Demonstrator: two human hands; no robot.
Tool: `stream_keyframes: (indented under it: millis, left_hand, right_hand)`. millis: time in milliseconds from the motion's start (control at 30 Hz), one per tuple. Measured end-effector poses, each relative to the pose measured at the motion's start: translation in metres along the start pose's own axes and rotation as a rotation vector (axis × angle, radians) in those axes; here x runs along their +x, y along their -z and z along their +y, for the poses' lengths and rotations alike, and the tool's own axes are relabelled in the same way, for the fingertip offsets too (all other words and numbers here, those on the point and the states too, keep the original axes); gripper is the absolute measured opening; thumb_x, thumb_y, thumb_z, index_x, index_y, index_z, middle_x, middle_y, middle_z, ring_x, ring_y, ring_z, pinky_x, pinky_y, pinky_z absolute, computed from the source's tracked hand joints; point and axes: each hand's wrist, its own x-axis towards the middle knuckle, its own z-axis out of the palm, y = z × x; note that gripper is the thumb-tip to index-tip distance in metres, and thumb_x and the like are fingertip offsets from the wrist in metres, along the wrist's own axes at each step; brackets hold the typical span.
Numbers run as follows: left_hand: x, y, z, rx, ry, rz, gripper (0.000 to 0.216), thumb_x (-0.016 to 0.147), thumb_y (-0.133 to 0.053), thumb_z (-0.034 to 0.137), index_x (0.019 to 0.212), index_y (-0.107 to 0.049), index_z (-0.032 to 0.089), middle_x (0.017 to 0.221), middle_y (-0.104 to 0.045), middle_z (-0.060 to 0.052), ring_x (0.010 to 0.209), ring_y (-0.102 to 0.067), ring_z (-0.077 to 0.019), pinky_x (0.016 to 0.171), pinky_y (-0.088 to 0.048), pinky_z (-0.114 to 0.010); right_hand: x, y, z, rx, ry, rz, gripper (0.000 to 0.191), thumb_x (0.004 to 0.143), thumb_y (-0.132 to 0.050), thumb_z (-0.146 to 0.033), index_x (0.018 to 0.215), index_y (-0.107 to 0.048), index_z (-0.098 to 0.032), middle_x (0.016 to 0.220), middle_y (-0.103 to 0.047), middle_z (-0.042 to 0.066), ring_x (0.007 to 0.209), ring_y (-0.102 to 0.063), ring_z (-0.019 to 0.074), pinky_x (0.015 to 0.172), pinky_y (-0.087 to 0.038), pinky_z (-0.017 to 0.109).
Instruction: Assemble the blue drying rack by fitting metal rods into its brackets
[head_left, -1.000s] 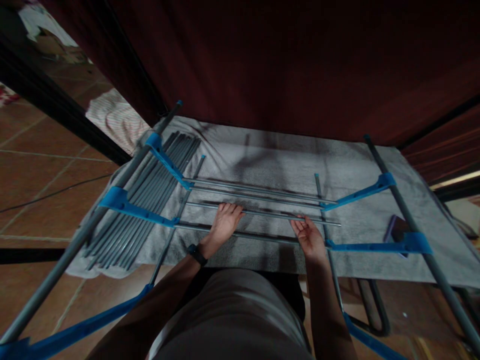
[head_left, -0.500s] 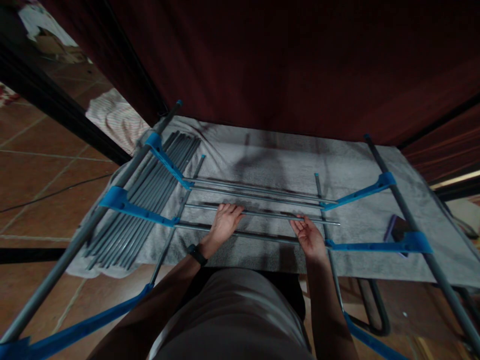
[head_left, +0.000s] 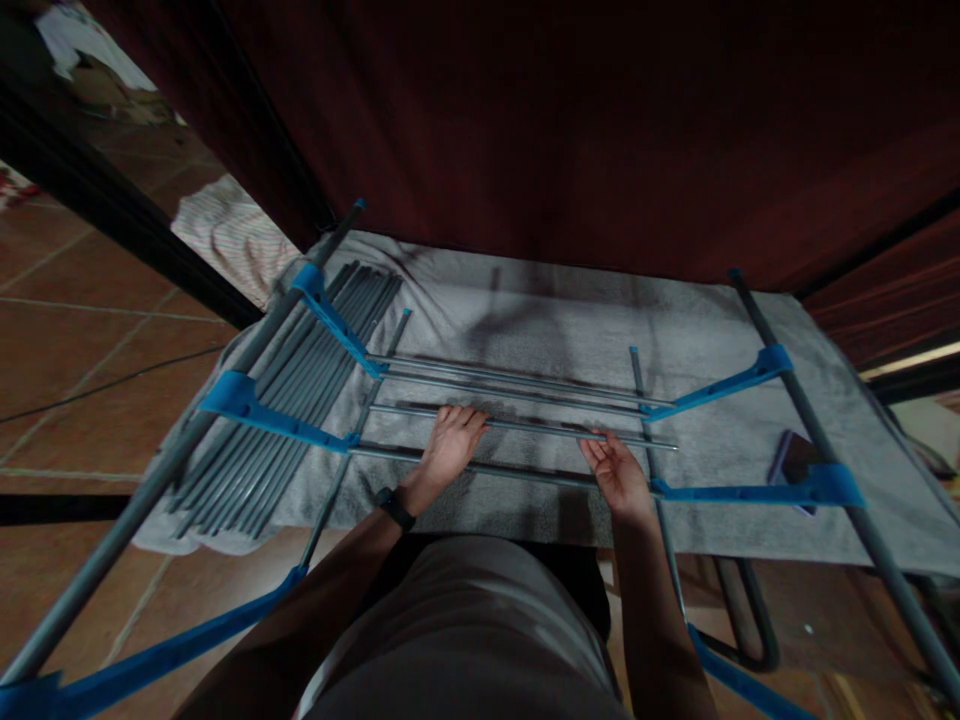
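A thin grey metal rod (head_left: 536,428) runs crosswise in front of me, held by both hands. My left hand (head_left: 454,440) is closed over it left of its middle, palm down. Nearer its right end, the fingers of my right hand (head_left: 613,468) pinch it from below. Around it stands a frame of grey tubes with blue plastic brackets, among them a left bracket (head_left: 277,420) and a right bracket (head_left: 765,492). A crossbar (head_left: 525,474) spans the frame nearer to me, and two more rods (head_left: 510,382) lie across it farther off.
Several loose grey rods (head_left: 292,400) lie side by side on the left of the grey blanket (head_left: 585,310). A phone (head_left: 796,465) rests on the blanket at right, partly behind a bracket. A dark red curtain (head_left: 570,130) hangs behind; tiled floor (head_left: 82,370) shows at left.
The held rod has shifted very slightly to the left at its right end. Both hands keep nearly the same place and grip.
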Motion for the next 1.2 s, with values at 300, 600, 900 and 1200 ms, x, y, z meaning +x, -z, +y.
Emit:
stream_keyframes:
  millis: [300, 600, 900, 1200]
  left_hand:
    - [-0.0007, 0.0001, 0.0001, 0.013, -0.006, -0.002, 0.03, 0.106, -0.043, 0.029, 0.12, -0.069, 0.021, 0.104, -0.072, -0.01, 0.099, -0.06, -0.0281, 0.091, -0.043, -0.044]
    - [0.0, -0.0023, -0.0007, 0.008, -0.013, 0.004, 0.032, 0.107, -0.04, 0.028, 0.12, -0.068, 0.019, 0.107, -0.073, -0.01, 0.1, -0.061, -0.0274, 0.092, -0.044, -0.043]
    - [-0.001, -0.0027, 0.0003, 0.007, -0.032, 0.022, 0.031, 0.107, -0.041, 0.029, 0.121, -0.067, 0.018, 0.106, -0.072, -0.01, 0.1, -0.061, -0.0278, 0.093, -0.043, -0.043]
    - [-0.0016, -0.0051, -0.0032, 0.003, -0.01, 0.03, 0.027, 0.105, -0.048, 0.032, 0.118, -0.069, 0.02, 0.104, -0.072, -0.009, 0.098, -0.062, -0.028, 0.089, -0.043, -0.043]
  right_hand:
    - [-0.0001, 0.0005, 0.0013, 0.006, -0.001, 0.002, 0.005, 0.084, -0.074, -0.024, 0.084, -0.069, -0.023, 0.087, -0.076, 0.001, 0.091, -0.073, 0.0164, 0.106, -0.056, 0.042]
    - [-0.0003, -0.0008, 0.001, 0.014, -0.002, 0.015, 0.006, 0.084, -0.074, -0.022, 0.082, -0.068, -0.023, 0.085, -0.076, 0.001, 0.089, -0.074, 0.0163, 0.101, -0.059, 0.041]
    - [0.0005, 0.0012, 0.0006, 0.047, -0.024, 0.01, 0.004, 0.084, -0.073, -0.021, 0.082, -0.07, -0.022, 0.088, -0.077, 0.001, 0.09, -0.073, 0.0149, 0.103, -0.057, 0.038]
    - [-0.0009, 0.0016, 0.001, 0.035, -0.001, -0.011, 0.005, 0.084, -0.072, -0.018, 0.083, -0.071, -0.023, 0.09, -0.077, 0.0, 0.09, -0.073, 0.0142, 0.105, -0.056, 0.037]
